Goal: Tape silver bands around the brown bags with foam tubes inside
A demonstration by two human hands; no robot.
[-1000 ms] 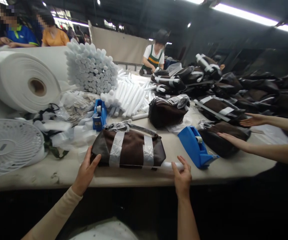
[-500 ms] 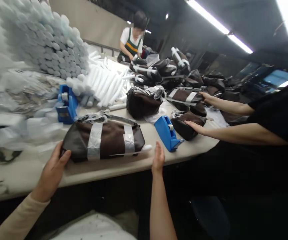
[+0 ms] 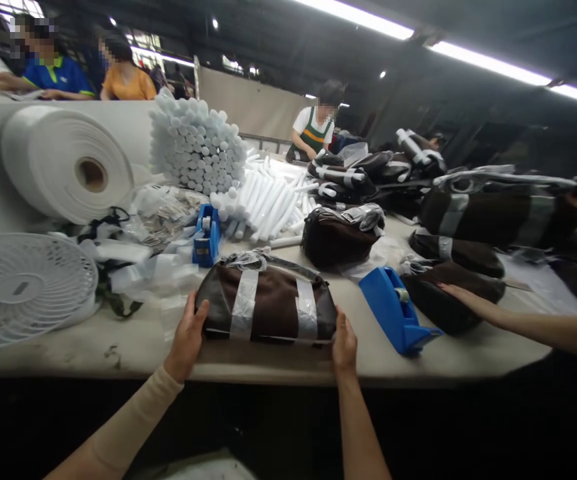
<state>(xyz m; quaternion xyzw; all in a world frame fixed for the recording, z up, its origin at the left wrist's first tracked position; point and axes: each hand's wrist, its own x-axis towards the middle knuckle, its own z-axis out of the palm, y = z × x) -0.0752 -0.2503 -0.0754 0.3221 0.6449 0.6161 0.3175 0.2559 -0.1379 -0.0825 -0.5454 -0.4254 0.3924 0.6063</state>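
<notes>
A dark brown handbag [image 3: 275, 303] with two bands of clear wrap around it rests on the table in front of me. Its handle, wrapped in plastic, lies along the top. My left hand [image 3: 187, 337] grips the bag's left end, thumb on the front side. At the opposite end my right hand [image 3: 344, 340] is pressed to the bag, its fingers partly hidden behind the edge. Behind the bag's left end stands a blue tape dispenser [image 3: 206, 237]. Another blue tape dispenser [image 3: 393, 313] sits right of my right hand.
White foam tubes [image 3: 268, 200] are heaped behind, beside a stacked bundle [image 3: 198, 147]. A white roll [image 3: 63, 163] and a fan [image 3: 23, 290] stand left. More brown bags [image 3: 341, 240] lie at right, where a co-worker's hand [image 3: 468, 300] rests on one bag. Several people work farther back.
My right hand has come onto the bag's right end; before, it was apart from it. The view has swung left, bringing the fan and roll in. The co-worker's other hand has lifted a wrapped bag.
</notes>
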